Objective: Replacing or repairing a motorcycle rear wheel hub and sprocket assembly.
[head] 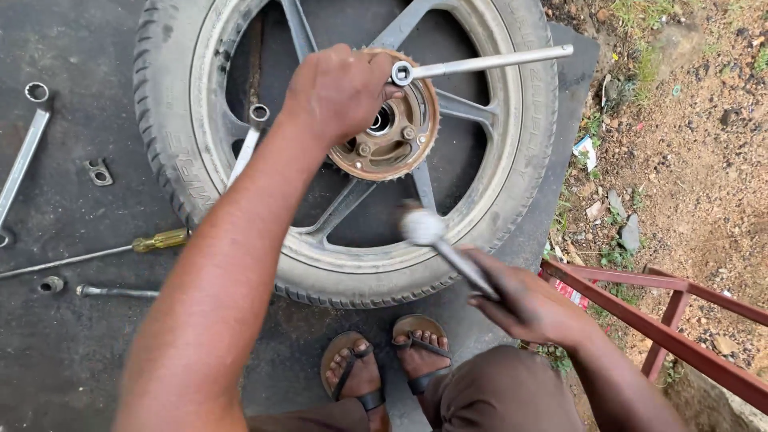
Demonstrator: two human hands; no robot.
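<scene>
A rusty sprocket [390, 128] sits at the hub of a motorcycle wheel [352, 144] lying flat on a dark mat [72, 352]. The left hand [336, 92] rests on the sprocket, fingers curled together beside a ring spanner [480, 64] seated on a nut. The right hand [528, 304], nearer, has fingers clamped on a metal hammer [444, 248]. A yellow-handled screwdriver [104, 252] lies to the left

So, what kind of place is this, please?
Probably an outdoor, roadside repair spot: a black spoked motorcycle wheel lies on a dark rubber mat, silver ring spanners around it, beside bare brown soil.
</scene>
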